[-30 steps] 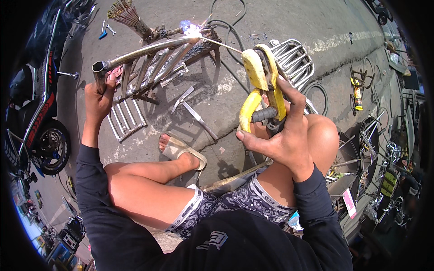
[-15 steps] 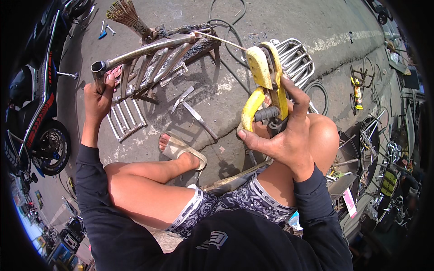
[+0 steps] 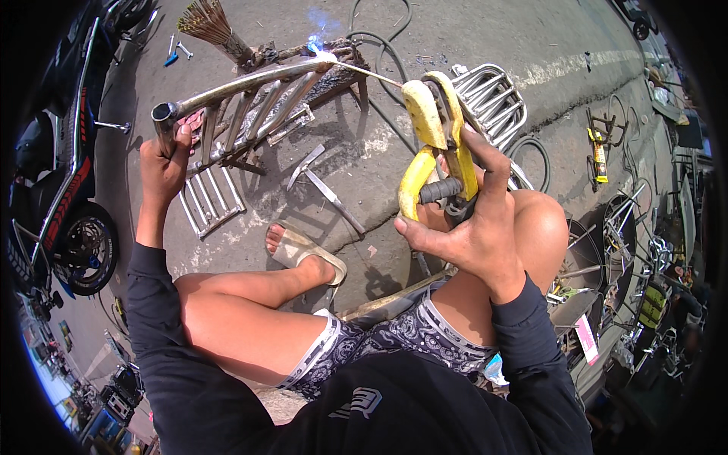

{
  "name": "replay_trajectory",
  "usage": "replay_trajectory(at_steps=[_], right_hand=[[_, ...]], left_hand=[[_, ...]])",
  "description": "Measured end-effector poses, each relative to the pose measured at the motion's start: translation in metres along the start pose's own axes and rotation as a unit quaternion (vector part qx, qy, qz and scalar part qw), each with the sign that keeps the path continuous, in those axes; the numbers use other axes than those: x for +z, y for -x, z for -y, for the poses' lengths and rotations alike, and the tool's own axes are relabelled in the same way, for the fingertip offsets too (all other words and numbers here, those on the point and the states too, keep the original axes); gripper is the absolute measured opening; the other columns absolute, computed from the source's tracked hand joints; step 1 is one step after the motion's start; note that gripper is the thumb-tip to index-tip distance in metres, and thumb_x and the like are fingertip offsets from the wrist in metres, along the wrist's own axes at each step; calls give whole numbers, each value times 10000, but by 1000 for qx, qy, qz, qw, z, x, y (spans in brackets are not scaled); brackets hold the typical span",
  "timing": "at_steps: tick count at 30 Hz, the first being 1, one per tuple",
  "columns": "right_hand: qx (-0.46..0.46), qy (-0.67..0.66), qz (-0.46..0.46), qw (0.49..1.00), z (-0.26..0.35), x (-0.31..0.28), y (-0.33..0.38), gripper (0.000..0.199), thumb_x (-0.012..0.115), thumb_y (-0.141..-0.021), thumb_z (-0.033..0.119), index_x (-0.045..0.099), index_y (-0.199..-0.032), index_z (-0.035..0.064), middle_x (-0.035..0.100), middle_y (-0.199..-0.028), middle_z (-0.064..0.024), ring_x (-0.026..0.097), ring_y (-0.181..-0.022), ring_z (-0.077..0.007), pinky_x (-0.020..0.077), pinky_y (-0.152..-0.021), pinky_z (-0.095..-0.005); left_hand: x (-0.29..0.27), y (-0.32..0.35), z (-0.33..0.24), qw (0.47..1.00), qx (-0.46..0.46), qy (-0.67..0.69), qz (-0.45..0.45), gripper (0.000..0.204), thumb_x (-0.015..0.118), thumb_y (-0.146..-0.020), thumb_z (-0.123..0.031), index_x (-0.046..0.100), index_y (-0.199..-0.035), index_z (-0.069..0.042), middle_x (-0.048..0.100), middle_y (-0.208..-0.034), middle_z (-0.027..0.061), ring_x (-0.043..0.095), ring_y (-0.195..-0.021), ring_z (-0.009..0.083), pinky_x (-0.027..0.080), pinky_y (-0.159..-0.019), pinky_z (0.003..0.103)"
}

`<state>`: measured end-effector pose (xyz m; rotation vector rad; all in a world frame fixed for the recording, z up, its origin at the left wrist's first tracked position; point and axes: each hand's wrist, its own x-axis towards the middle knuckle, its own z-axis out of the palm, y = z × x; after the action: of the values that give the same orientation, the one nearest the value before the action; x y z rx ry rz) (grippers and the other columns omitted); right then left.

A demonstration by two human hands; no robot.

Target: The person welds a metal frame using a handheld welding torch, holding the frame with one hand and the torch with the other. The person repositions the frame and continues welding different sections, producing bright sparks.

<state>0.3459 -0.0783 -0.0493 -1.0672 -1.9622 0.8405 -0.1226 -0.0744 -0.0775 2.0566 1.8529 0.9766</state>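
Observation:
My left hand (image 3: 165, 165) is closed around the near left end of a tubular metal frame (image 3: 246, 81), whose cross bars lean over a low metal stand. My right hand (image 3: 474, 227) grips a yellow welding electrode holder (image 3: 422, 125). A thin welding rod (image 3: 371, 73) runs from the holder's jaws to the frame's far right end. At the rod's tip a bright white-blue arc (image 3: 322, 55) glows, with bluish smoke above it. A chipping hammer (image 3: 326, 189) lies on the ground between my hands.
Behind the frame stands a bundle of welding rods (image 3: 216, 34). Bent-tube racks (image 3: 489, 98) and a small grille (image 3: 212, 201) lie on the pavement. A cable (image 3: 387, 45) loops beyond the stand. A motorcycle (image 3: 72, 182) is at left; metal parts and tools (image 3: 607, 250) crowd the right.
The electrode holder has shifted slightly left in my right hand, and the rod's tip now sparks with a bright arc and smoke. My left hand stays on the frame.

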Motion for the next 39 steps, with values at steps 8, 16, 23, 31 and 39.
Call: replay_trajectory(at_steps=[8,16,23,31,39], right_hand=[[-8,4,0,1000,0,0,-1,1149,1001,-677,222,295,-1564,32,583,-1429,-254,663,-1285,-331,555,-1095,-426],[6,-55,-12,998,0,3,0,1146,998,-675,185,290,-1566,47,574,-1440,-253,651,-1299,-327,547,-1105,-428],[-9,-4,-4,1000,-1,0,0,1143,1000,-676,217,297,-1558,29,566,-1444,-251,648,-1307,-320,542,-1113,-422],[8,10,3,1000,0,1,0,1146,1004,-675,236,304,-1558,26,588,-1413,-245,666,-1278,-322,556,-1092,-419],[1,22,6,1000,-1,0,0,1145,1001,-679,224,300,-1563,30,587,-1417,-252,665,-1278,-320,570,-1072,-421]], left_hand=[[1,-1,-1,1000,4,8,2,360,650,-1079,-159,560,-769,1,490,-610,35,470,-561,100,392,-545,334],[0,0,1,1000,-10,8,4,369,648,-1078,-153,551,-760,6,476,-598,37,456,-554,101,374,-534,342],[0,-1,-2,1000,-5,17,8,343,640,-1082,-145,574,-782,6,512,-615,25,500,-568,88,426,-556,325],[-2,0,5,1000,-3,10,9,260,648,-1074,-127,618,-853,5,531,-620,28,520,-582,82,438,-559,324],[2,1,7,1000,-8,28,-3,223,648,-1070,-109,623,-879,2,514,-611,46,461,-569,82,388,-541,328]])
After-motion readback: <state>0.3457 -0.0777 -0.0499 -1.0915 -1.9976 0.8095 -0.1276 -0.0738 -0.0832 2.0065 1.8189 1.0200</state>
